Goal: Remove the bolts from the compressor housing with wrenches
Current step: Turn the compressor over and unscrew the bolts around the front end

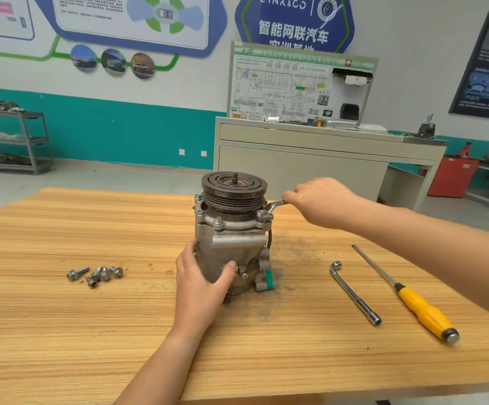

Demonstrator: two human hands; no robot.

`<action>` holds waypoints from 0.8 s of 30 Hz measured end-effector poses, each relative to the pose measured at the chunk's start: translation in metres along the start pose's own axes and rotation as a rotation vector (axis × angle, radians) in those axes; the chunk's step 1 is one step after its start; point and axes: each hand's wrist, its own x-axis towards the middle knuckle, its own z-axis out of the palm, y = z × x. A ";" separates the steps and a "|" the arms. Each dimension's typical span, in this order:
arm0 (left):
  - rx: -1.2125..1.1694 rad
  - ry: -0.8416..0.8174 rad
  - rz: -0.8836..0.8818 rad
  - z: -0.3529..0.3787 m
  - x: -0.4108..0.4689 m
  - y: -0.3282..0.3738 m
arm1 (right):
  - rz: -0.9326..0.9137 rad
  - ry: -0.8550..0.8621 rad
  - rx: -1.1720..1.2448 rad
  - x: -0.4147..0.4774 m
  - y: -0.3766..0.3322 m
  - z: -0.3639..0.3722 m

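Compressor: we see the compressor (231, 244) standing upright near the middle of the desk (62, 317), somewhat closer to the far edge, with its dark grooved pulley (234, 187) on top.

Flange bolts: we count 3 flange bolts (218, 221) seated in the flange under the pulley on the near and left sides. A 4th sits on the right side under the wrench head.

Wrench: the wrench (275, 206) has its head on that right-side bolt, and its handle runs out to the right, toward the right edge.

Right hand: our right hand (322, 203) is closed round the wrench handle, knuckles up, reaching in from the right edge.

Left hand: our left hand (202, 285) grips the lower housing from the near-left side. The thumb lies across the front and the fingers wrap the left flank.

Loose bolts: a small cluster of loose bolts (97, 274) lies on the desk to the left of the compressor, well apart from it.

L-wrench: an L-wrench (354, 293) lies flat to the right of the compressor, bent end toward the far edge.

Screwdriver: a screwdriver (424, 311) with a yellow handle lies just beside the L-wrench, nearer the right edge, handle toward the near edge.
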 end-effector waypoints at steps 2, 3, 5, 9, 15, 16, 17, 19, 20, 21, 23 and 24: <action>-0.003 -0.004 0.005 -0.001 0.000 0.000 | 0.004 0.027 0.050 0.016 -0.008 0.009; -0.004 -0.006 0.005 -0.001 0.000 0.000 | 0.016 0.058 0.074 0.023 -0.012 0.013; -0.008 -0.009 0.002 -0.001 0.000 0.000 | 0.050 0.131 0.132 0.031 -0.019 0.024; -0.011 -0.024 -0.007 -0.002 -0.002 0.001 | 0.333 0.248 0.448 0.020 -0.016 0.028; -0.029 -0.018 -0.009 -0.001 -0.003 0.002 | 0.519 0.438 0.850 -0.057 -0.009 0.004; -0.030 -0.018 -0.008 -0.001 -0.003 0.002 | 0.431 0.369 0.750 -0.067 -0.015 -0.001; -0.029 -0.018 -0.008 -0.001 -0.002 0.002 | 0.368 0.298 0.672 -0.075 -0.023 -0.005; -0.027 -0.020 -0.013 -0.001 -0.002 0.001 | 0.327 0.200 0.568 -0.084 -0.034 -0.010; -0.027 -0.018 -0.010 -0.001 -0.003 0.001 | 0.333 0.169 0.494 -0.083 -0.038 -0.011; -0.027 -0.015 -0.005 -0.001 -0.003 0.001 | 0.344 0.148 0.447 -0.083 -0.041 -0.013; -0.028 -0.013 -0.003 -0.001 -0.002 0.001 | 0.367 0.129 0.428 -0.079 -0.044 -0.014; -0.030 -0.015 -0.005 -0.001 -0.002 0.001 | 0.377 0.124 0.437 -0.077 -0.044 -0.014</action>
